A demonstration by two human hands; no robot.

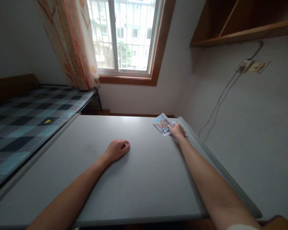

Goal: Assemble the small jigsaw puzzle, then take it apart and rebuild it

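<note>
Head view, items listed left to right.

1. Bed (26, 121), far left, just beside the table; checked blue and black cover, with a small yellow object (47, 121) lying on it.
2. Curtain (72, 44), patterned orange and cream, drawn to the left of the window (124, 35), which is barred and wood-framed.
3. Table (144, 179), grey and flat-topped, running from the near edge to the far wall.
4. Left hand (117, 149), palm down on the middle of the table, fingers loosely curled, holding nothing, well apart from the cards.
5. Picture cards (161, 124), a small colourful printed stack lying flat at the far right corner of the table.
6. Right hand (177, 130), arm stretched out, fingers laid on the right part of the cards. Whether it pinches them or only presses them I cannot tell.
7. Step in hand, by my judgement: contact made with the cards, nothing lifted. Raising so thin a stack off a flat top would call for a fingertip under one edge, or a slide to the table's rim.
8. Containers: a wooden shelf (242, 32), high on the right wall and seen from below. What its compartments hold cannot be told.
9. Wall socket (254, 66), with a cable (218, 102) trailing down.
</note>
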